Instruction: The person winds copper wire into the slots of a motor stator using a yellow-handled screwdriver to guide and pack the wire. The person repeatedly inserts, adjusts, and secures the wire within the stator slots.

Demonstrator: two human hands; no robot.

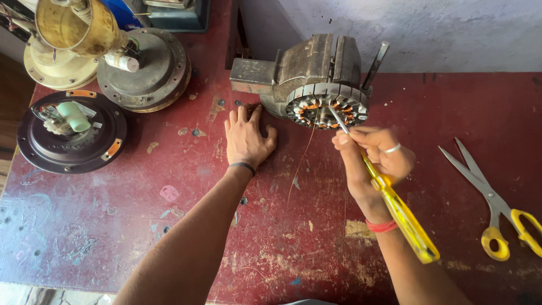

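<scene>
Stator [326,106]: a round grey ring of slots with orange copper windings inside, clamped flat in the vise [307,65] at the table's far edge.
Screwdriver [395,206]: clear yellow handle, thin metal shaft, its tip right on the stator's near rim.
Right hand [375,155]: fingers closed round the screwdriver's shaft end, handle running back past the wrist; ring on one finger, red band on the wrist.
Wire [302,161]: a thin strand hanging from the stator down over the table.
Left hand [245,138]: flat on the red table [169,226], palm down, holding nothing, just beside the vise base.
Scissors [494,197]: yellow-handled, lying open, well right of the hands.
Motor housings [70,133]: round, grouped at far left.
</scene>
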